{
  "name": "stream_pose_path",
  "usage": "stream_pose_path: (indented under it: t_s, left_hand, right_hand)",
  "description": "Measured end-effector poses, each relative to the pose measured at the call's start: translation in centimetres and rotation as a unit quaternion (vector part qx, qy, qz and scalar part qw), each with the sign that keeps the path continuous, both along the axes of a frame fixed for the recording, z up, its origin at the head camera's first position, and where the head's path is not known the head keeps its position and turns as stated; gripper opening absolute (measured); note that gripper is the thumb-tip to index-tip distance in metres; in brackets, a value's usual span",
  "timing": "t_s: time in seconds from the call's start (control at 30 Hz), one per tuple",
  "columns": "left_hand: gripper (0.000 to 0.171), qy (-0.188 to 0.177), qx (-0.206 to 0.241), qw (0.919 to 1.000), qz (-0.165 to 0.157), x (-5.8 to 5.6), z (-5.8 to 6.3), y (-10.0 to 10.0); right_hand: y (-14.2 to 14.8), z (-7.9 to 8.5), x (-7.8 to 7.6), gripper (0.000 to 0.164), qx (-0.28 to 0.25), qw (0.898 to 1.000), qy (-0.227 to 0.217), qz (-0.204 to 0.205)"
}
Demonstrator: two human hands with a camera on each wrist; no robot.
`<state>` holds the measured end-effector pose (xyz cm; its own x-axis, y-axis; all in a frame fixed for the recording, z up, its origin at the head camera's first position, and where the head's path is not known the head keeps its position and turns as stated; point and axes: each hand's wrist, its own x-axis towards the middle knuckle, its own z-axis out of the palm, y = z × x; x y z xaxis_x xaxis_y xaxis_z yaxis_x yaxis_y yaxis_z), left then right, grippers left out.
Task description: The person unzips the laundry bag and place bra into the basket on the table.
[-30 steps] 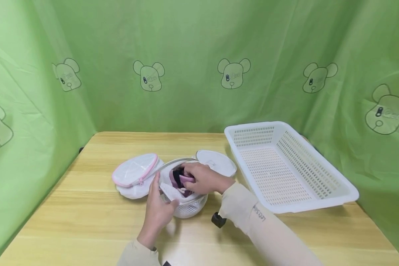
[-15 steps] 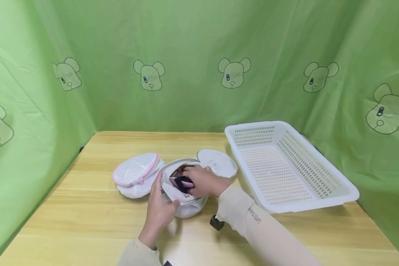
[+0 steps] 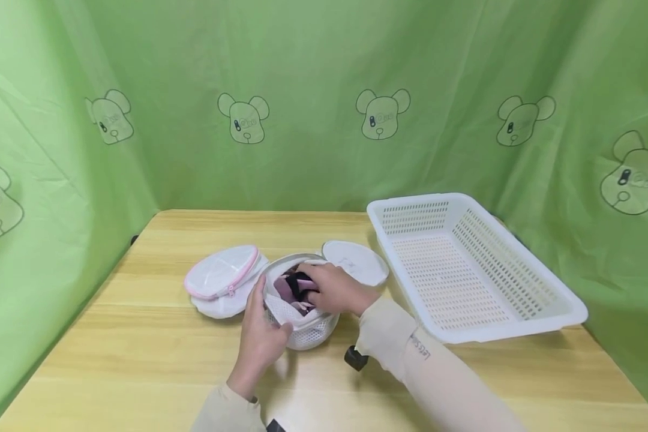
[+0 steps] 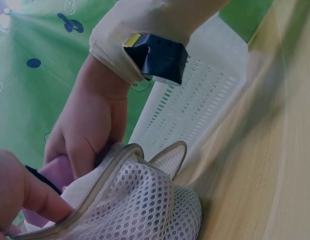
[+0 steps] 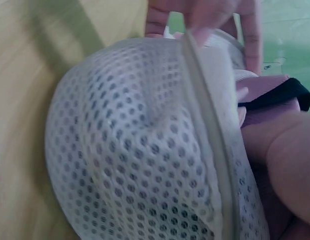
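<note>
A white mesh laundry bag [image 3: 309, 337] with a zippered rim stands open-topped on the table. My left hand [image 3: 263, 337] grips its near left rim, thumb on the outside. Mauve cloth [image 3: 284, 290] with a black band [image 3: 296, 288] lies inside, bunched up; its full shape is hidden. My right hand [image 3: 336, 289] reaches into the bag from the right and pinches this cloth, its fingertips partly hidden. In the left wrist view, ribbed mauve cloth [image 4: 58, 172] shows beneath the right hand's fingers. The right wrist view shows the bag's mesh side [image 5: 139, 145] close up.
A white round flap [image 3: 356, 263] lies behind the bag; whether it joins the bag is unclear in the head view. To the left lies a flat white laundry bag [image 3: 221, 277] with a pink zipper. A white perforated basket [image 3: 518, 331] stands at right. Green curtains surround the wooden table.
My right hand has shifted slightly within the bag, and the mauve cloth and black band have moved under its fingers. My left hand keeps its grip on the rim.
</note>
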<state>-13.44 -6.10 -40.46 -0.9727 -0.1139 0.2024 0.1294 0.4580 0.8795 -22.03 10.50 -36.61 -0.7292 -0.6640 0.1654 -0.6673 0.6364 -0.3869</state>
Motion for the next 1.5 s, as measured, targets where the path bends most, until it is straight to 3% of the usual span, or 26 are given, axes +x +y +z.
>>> stream_pose_path:
  t_s: [0.2, 0.5, 0.93, 1.5]
  left_hand:
    - [0.099, 0.007, -0.003, 1.0, -0.005, 0.1, 0.1, 0.0]
    - [0.101, 0.004, -0.009, 0.9999, -0.004, 0.1, -0.1, 0.0]
    - [0.101, -0.011, -0.008, 0.9999, -0.003, 0.2, 0.0, 0.1]
    - [0.102, -0.027, -0.006, 0.9996, 0.004, 0.0, 0.0, 0.0]
  right_hand:
    - [0.6, 0.5, -0.3, 0.043, -0.055, 0.998, 0.002, 0.019]
    - [1.4, 1.7, -0.7, 0.02, -0.091, 0.996, 0.008, -0.001]
    - [2.4, 3.6, -1.2, 0.012, -0.149, 0.988, 0.009, -0.036]
    - [3.3, 6.8, -1.0, 0.024, -0.189, 0.979, 0.05, -0.058]
